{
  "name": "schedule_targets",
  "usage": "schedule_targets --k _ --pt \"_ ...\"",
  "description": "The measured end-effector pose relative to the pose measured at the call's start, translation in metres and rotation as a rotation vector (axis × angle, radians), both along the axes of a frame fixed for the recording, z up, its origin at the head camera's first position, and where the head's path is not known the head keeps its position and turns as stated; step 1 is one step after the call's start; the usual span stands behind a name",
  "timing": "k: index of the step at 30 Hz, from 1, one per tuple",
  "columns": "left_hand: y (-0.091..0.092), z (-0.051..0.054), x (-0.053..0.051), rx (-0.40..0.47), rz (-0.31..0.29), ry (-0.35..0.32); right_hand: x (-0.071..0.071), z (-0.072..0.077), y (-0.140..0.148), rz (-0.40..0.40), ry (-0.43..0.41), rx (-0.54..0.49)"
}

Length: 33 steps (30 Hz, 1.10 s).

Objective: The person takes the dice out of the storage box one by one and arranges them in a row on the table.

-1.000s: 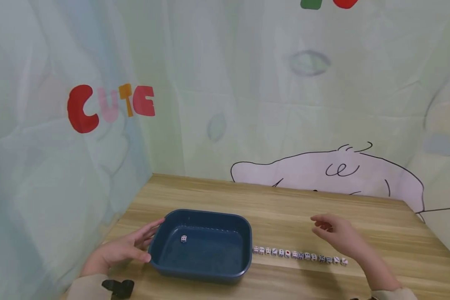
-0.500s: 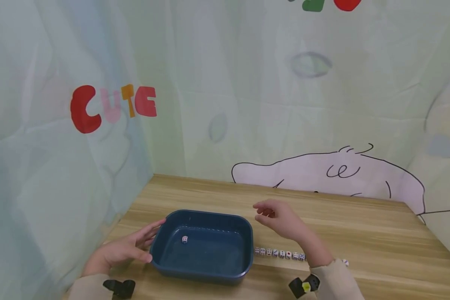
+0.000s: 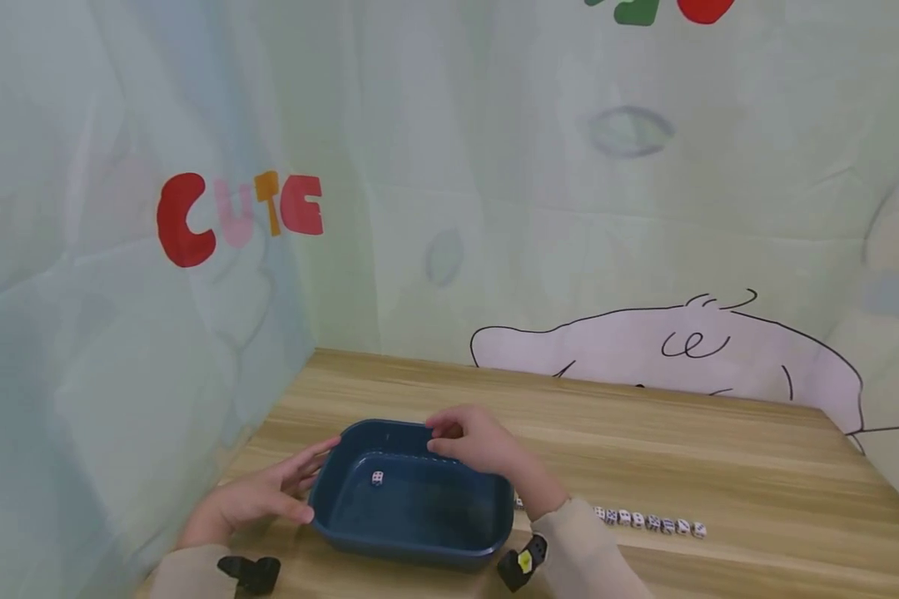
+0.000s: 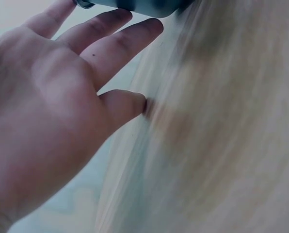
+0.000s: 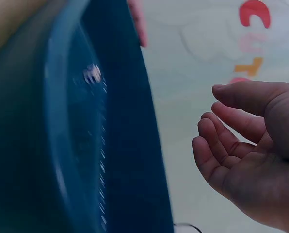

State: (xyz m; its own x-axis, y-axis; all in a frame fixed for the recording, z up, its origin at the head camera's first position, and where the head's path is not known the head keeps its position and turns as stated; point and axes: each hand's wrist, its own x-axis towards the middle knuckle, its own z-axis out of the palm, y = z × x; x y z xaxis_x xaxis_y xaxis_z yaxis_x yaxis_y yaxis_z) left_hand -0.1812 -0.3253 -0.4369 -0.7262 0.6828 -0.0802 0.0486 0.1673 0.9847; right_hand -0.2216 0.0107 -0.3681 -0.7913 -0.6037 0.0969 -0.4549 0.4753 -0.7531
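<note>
A dark blue rectangular box [image 3: 412, 553], uncovered at the top, stands on the wooden table. One white die [image 3: 377, 477] lies inside it, toward the left. My left hand [image 3: 258, 497] rests against the box's left side, its fingers spread and fairly straight; in the left wrist view the fingertips [image 4: 152, 26] meet the box wall. Above the box's back right part is my right hand [image 3: 479, 441]. Its fingers are loosely curled, and the right wrist view shows nothing between thumb and fingers [image 5: 212, 141]. A row of several dice [image 3: 638, 520] extends rightward from the box, partly hidden by the right forearm.
The wooden table [image 3: 719, 457] reaches back to a printed cloth [image 3: 554, 208], which also hangs along the left side. Black wrist devices [image 3: 250, 574] sit at both sleeves.
My right hand has moved left, from above the right part of the dice row to over the box. The left hand stays at the box's side. The die inside stays put.
</note>
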Motion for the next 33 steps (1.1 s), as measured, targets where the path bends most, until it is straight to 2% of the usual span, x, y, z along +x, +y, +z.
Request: schedule_targets --k 7,13,23,33 --pt "0.001 0.001 -0.001 -0.018 0.002 0.011 0.001 -0.017 -0.042 0.037 -0.086 -0.011" --pt "0.001 0.003 -0.001 -0.032 0.001 0.016 0.001 -0.03 -0.065 -0.025 -0.12 0.021" --pt "0.0 0.006 0.003 -0.046 0.015 0.005 -0.001 -0.042 -0.079 -0.103 -0.14 0.094" --pt "0.001 0.004 0.003 -0.059 0.029 0.014 0.001 -0.049 -0.081 -0.146 -0.131 0.12"
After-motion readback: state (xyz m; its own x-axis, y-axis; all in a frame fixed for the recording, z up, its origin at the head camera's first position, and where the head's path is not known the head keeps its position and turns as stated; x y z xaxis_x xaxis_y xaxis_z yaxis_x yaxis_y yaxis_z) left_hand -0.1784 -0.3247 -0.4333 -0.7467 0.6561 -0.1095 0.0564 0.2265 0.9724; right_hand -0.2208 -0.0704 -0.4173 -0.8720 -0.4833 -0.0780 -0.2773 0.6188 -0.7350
